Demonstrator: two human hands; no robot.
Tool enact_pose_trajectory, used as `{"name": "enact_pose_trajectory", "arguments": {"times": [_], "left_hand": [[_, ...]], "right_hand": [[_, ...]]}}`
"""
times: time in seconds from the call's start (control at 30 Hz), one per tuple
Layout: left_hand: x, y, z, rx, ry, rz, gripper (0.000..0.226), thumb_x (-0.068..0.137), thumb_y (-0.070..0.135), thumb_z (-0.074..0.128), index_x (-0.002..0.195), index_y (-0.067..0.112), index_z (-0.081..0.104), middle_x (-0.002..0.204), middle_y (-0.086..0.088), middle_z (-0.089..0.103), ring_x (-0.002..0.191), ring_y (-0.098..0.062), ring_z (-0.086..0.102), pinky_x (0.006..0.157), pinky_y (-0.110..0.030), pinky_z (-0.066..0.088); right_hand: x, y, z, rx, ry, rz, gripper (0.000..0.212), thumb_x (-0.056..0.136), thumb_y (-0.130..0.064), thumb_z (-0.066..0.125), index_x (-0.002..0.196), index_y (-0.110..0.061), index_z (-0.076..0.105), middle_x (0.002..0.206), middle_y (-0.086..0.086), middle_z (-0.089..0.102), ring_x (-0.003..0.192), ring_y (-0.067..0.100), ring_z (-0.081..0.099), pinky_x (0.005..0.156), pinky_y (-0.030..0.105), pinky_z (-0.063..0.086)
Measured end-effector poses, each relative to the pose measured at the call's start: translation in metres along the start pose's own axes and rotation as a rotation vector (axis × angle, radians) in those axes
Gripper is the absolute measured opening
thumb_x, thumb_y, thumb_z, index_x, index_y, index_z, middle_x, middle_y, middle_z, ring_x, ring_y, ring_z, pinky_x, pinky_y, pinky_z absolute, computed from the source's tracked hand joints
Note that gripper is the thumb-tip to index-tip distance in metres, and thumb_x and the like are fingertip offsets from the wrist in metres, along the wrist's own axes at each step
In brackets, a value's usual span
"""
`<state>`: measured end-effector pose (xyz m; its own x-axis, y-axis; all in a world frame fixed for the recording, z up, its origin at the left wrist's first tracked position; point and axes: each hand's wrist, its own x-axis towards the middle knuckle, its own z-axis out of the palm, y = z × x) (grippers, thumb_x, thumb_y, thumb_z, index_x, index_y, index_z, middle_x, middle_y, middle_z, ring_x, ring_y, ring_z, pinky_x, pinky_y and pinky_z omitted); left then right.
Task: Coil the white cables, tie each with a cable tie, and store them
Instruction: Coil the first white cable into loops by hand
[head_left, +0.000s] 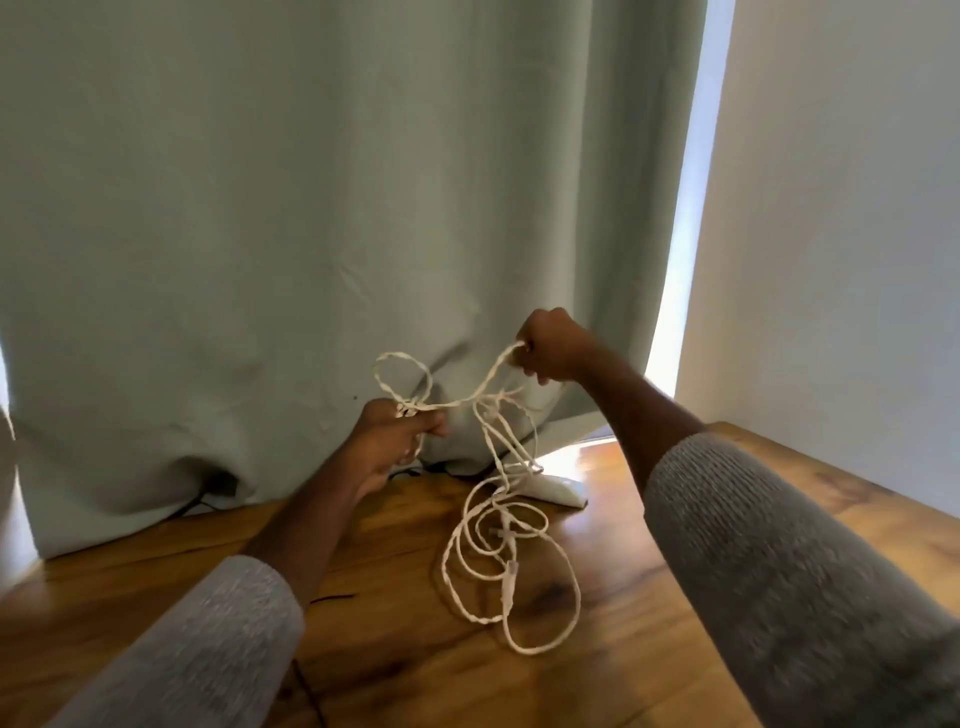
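Note:
A tangle of white cables (511, 566) lies in loose loops on the wooden table (405, 639), with strands rising to both hands. My left hand (395, 436) grips a strand and holds a small loop of cable (402, 376) that stands up above it. My right hand (550, 345), higher and to the right, grips another strand. A stretch of cable runs taut between the two hands. Both hands are raised above the table in front of the curtain.
A pale green curtain (337, 208) hangs along the table's far edge. A white flat object (558, 491) lies on the table behind the cables. A dark cable (202, 501) runs under the curtain's hem. A white wall (841, 208) stands at right.

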<state>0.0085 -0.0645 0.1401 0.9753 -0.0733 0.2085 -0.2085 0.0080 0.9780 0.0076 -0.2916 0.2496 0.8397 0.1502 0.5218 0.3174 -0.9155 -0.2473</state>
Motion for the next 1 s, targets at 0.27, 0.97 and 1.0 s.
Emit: {"name": "enact_pose_trajectory", "arguments": {"times": [0.27,0.97,1.0], "left_hand": [[0.003,0.038,0.043,-0.045,0.050,0.154,0.016,0.073,0.009,0.085,0.074,0.013,0.069,0.051,0.010,0.060,0.043,-0.002,0.050,0.044,-0.017,0.038],[0.017,0.037,0.030,0.093,0.187,0.189,0.023,0.094,0.020,0.063,0.072,0.013,0.067,0.066,-0.011,0.070,0.041,-0.010,0.052,0.045,-0.022,0.037],[0.017,0.034,0.027,0.085,0.209,0.178,0.021,0.093,0.018,0.063,0.073,0.013,0.067,0.065,-0.010,0.069,0.041,-0.010,0.054,0.045,-0.021,0.037]], "right_hand": [[-0.006,-0.010,0.002,0.090,-0.018,-0.112,0.006,0.081,-0.007,0.081,0.085,-0.004,0.078,0.073,0.001,0.076,0.061,0.011,0.072,0.057,0.010,0.048],[-0.054,0.000,0.058,0.293,0.021,-0.215,0.036,0.072,-0.026,0.090,0.076,-0.021,0.055,0.071,-0.010,0.054,0.063,0.006,0.047,0.058,0.013,0.036],[-0.054,0.003,0.059,0.262,0.027,-0.240,0.035,0.072,-0.025,0.090,0.077,-0.020,0.056,0.073,-0.010,0.055,0.065,0.008,0.048,0.060,0.014,0.037]]}}
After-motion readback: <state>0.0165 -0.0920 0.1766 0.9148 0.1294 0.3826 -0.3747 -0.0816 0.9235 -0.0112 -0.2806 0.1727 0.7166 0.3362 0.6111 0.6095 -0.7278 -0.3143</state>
